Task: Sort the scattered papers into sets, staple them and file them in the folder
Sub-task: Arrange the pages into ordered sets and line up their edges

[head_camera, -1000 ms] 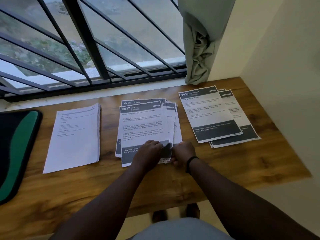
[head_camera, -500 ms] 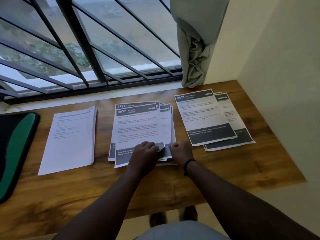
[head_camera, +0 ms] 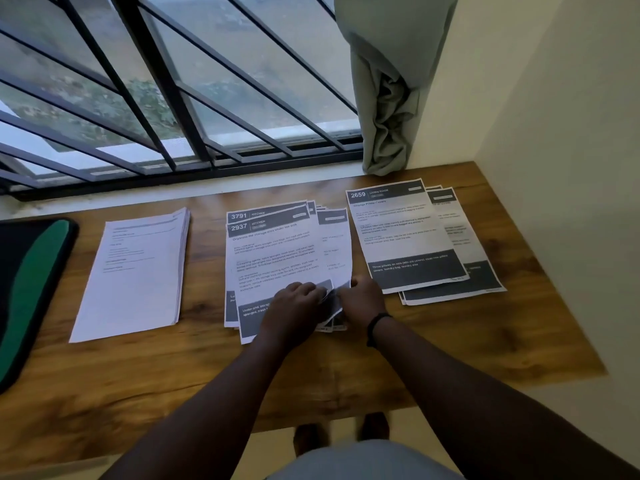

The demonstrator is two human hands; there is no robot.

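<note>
Three groups of papers lie on the wooden desk [head_camera: 450,341]. In the middle is a fanned stack headed KITCHEN [head_camera: 277,251], top sheet numbered 2937. My left hand [head_camera: 294,306] rests on its lower right part and pinches the lifted bottom corner of the top sheets. My right hand [head_camera: 362,299], with a black wristband, grips the stack's lower right edge beside it. To the right lie sheets headed LIVING ROOM [head_camera: 405,233], numbered 2659. A neat white stack [head_camera: 135,271] lies to the left. No stapler shows.
A black and green folder-like case [head_camera: 27,285] lies at the desk's far left edge. A barred window [head_camera: 173,98] runs along the back, a knotted grey curtain [head_camera: 388,98] hangs at the back right, and a cream wall [head_camera: 554,168] closes the right side.
The camera has tilted, so everything sits slightly lower in view. Both hands stay at the kitchen stack's lower right corner, where the top sheets' corner is curled up a little more.
</note>
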